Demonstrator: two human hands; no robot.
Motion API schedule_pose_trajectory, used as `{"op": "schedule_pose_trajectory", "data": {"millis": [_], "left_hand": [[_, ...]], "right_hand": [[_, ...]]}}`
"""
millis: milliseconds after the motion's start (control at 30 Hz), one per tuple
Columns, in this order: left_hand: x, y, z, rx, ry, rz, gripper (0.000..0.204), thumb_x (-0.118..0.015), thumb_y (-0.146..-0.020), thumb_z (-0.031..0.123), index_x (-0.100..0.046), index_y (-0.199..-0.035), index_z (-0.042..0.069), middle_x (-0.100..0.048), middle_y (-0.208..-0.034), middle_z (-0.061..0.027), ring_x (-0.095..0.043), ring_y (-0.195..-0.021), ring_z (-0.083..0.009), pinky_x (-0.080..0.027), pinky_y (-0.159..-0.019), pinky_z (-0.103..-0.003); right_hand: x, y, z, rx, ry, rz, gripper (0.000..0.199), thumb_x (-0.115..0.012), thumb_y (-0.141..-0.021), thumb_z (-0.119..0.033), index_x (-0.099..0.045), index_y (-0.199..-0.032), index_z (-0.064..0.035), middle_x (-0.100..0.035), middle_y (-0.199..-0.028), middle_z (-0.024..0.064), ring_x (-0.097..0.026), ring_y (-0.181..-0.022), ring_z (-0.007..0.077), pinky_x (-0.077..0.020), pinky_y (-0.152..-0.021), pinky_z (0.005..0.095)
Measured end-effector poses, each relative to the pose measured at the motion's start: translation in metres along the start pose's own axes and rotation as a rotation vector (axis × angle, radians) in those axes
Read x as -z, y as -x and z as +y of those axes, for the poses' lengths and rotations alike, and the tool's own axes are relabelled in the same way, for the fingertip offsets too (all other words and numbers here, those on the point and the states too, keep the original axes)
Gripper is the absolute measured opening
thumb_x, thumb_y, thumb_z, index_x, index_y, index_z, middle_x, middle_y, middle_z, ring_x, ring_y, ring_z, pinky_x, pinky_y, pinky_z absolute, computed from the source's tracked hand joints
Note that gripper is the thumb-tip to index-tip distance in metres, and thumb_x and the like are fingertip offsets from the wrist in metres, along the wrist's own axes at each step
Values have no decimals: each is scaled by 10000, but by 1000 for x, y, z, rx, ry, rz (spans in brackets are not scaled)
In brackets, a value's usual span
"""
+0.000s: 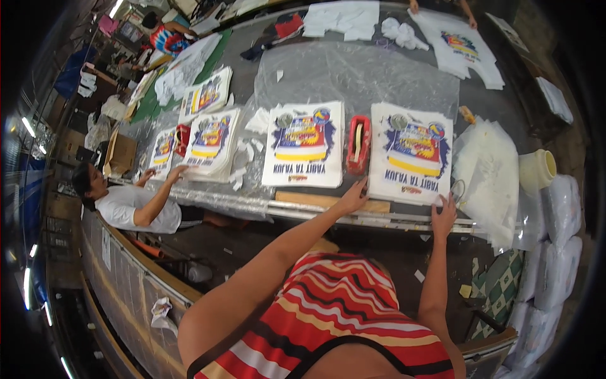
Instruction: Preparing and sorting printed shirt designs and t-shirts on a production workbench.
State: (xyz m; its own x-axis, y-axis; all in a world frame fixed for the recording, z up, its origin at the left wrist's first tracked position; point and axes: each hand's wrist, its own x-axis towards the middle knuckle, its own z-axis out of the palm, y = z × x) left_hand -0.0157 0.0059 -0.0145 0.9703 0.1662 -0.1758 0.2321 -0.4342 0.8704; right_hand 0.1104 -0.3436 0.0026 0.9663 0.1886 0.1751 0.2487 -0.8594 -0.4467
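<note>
A neat stack of white printed pieces (410,151), which look like folded shirts, lies in front of me at the table's near edge. My left hand (355,196) is at its near left corner, fingers stretched out along the edge. At the near right corner, my right hand (444,215) touches the stack with its fingers apart. Neither hand grips anything that I can see. Just left of the stack stands a red tape dispenser (358,144). Beyond the dispenser is a second similar stack (303,145), apart from both hands.
Clear plastic sheets (486,180) are piled on the right beside a cream container (538,169). A wooden strip (303,199) runs along the near edge. On the left, a co-worker (136,205) handles more printed stacks (211,142). Another person's hands hold a printed shirt (457,44) at the far right.
</note>
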Motion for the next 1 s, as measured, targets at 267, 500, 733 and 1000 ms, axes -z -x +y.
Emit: {"op": "schedule_pose_trajectory", "data": {"millis": [267, 500, 733, 1000], "left_hand": [[5, 18, 33, -43, -208, 98, 587, -606, -869, 121, -432, -1409, -30, -609, -1120, -264, -627, -997, -441, -524, -858, -516], [40, 46, 38, -173, -190, -97, 582, -655, -846, 151, -479, -1378, -7, -561, -1249, -244, -610, -1079, -443, -510, -930, -505], [72, 48, 13, -282, -335, -285, 574, -717, -822, 231, -544, -1349, 82, -559, -1279, -141, -527, -1228, -349, -444, -988, -530], [141, 62, -24, -256, -403, -329, 617, -718, -835, 254, -504, -1394, 106, -531, -1290, -128, -504, -1236, -314, -440, -947, -530]], "right_hand": [[-9, -6, 17, 130, -228, 82, 558, -693, -905, -191, -533, -1435, -119, -443, -1541, 176, -437, -1397, 367, -356, -1124, 501], [-24, 72, -73, -197, -724, 274, 516, -610, -969, -72, -472, -1465, -44, -504, -1488, 157, -486, -1366, 296, -390, -1097, 415], [-54, 50, -228, 159, -419, 58, 295, -599, -944, -59, -634, -1237, -41, -580, -1349, 168, -529, -1279, 357, -378, -1097, 474], [-120, 74, -265, 183, -170, 64, 83, -611, -904, -91, -665, -962, -64, -690, -950, 70, -625, -967, 274, -373, -1053, 453]]}}
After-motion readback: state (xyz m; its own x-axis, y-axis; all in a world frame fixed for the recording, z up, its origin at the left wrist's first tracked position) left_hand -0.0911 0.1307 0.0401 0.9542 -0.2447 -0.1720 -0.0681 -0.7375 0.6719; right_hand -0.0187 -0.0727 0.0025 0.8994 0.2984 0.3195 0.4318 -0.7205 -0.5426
